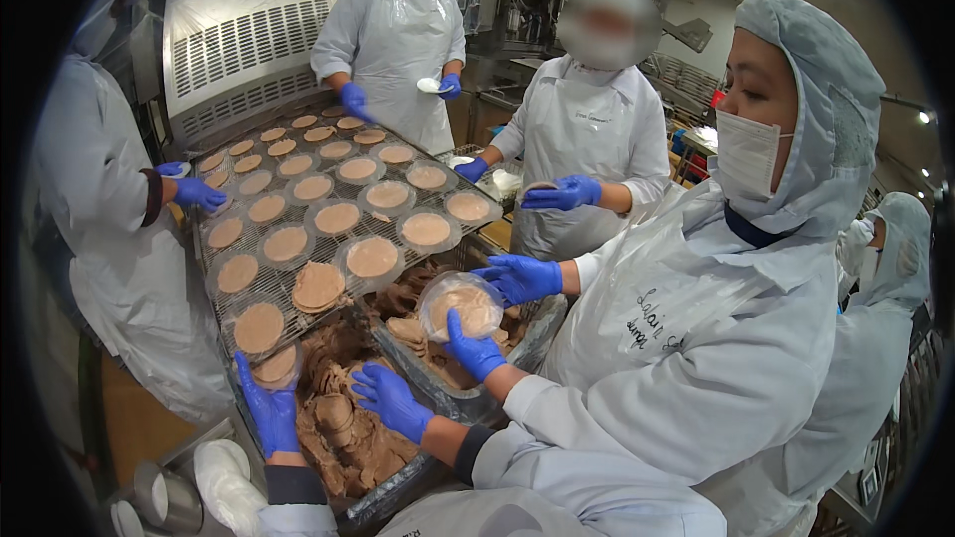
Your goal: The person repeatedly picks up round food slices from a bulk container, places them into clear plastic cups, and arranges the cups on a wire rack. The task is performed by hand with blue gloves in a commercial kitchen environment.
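Observation:
My left hand (267, 412), in a blue glove, is closed on the edge of a round meat patty (277, 367) with a translucent round sheet, at the near edge of the wire mesh conveyor (221, 290). Blue-gloved too, my right hand (392, 402) is open, fingers apart, above a tub of brown ground meat (343, 438). Between them, nothing else is held. Several flat patties on round sheets cover the conveyor, such as a patty (259, 328) just beyond my left hand. A thicker, ragged patty (318, 285) lies beside it.
At my right, a co-worker's hands hold a patty on a sheet (464, 308) over a second meat tub (542, 338). Other gloved co-workers stand around the conveyor. A perforated metal machine (251, 40) stands at its far end. Metal cylinders (167, 497) and white round sheets (227, 487) sit at lower left.

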Motion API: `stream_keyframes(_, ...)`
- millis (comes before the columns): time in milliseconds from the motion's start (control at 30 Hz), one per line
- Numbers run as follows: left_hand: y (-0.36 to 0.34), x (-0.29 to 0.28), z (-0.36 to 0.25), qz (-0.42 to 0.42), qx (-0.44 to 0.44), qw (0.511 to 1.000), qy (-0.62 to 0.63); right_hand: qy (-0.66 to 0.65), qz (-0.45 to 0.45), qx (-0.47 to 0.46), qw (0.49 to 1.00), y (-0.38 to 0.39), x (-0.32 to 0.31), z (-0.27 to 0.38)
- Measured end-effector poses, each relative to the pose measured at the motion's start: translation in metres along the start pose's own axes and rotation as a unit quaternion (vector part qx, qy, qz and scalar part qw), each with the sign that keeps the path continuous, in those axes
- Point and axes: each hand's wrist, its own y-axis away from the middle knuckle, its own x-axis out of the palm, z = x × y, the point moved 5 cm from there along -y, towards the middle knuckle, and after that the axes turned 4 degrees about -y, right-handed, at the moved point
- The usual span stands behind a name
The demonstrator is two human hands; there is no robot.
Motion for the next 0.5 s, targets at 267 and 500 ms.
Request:
stream_keyframes(267, -0.016, -0.019, 0.012, -0.059, 0.035, 0.996, -0.05, 0.02, 0.025, -0.013, 0.999, -0.03, 0.009, -0.023)
stream_keyframes(500, 0.051, -0.004, 0.018, -0.078, -0.048, 0.996, -0.014, 0.004, 0.025, 0.029, 0.999, -0.03, 0.013, -0.021)
